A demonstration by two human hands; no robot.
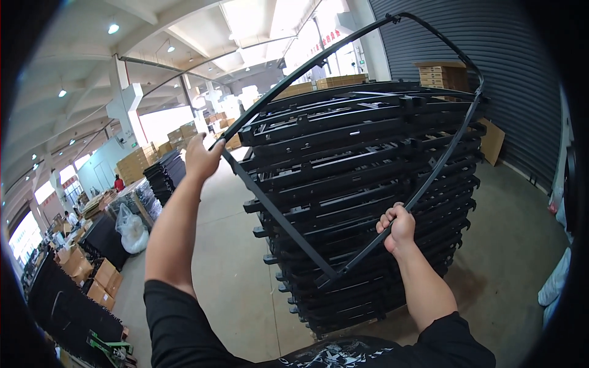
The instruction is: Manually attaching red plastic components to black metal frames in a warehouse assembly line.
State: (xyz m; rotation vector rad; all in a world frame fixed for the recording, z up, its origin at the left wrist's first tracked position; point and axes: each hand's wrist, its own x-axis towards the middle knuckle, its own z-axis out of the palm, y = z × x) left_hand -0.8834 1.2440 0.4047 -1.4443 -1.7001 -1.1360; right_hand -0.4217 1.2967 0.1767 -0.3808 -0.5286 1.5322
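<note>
Both my hands hold up a large black metal frame, a thin four-sided outline tilted in front of me. My left hand is closed at its left corner, arm stretched out. Lower on the right, the fingers of my right hand wrap round the right-hand bar. Behind the held frame rises a tall stack of black metal frames, seen partly through the outline. Whether the held frame touches the stack, I cannot tell.
A grey roller shutter stands behind the stack, with cardboard boxes before it. To the left are stacked black panels, a plastic bag, open cartons and a green pallet jack. White bags lie at the right edge.
</note>
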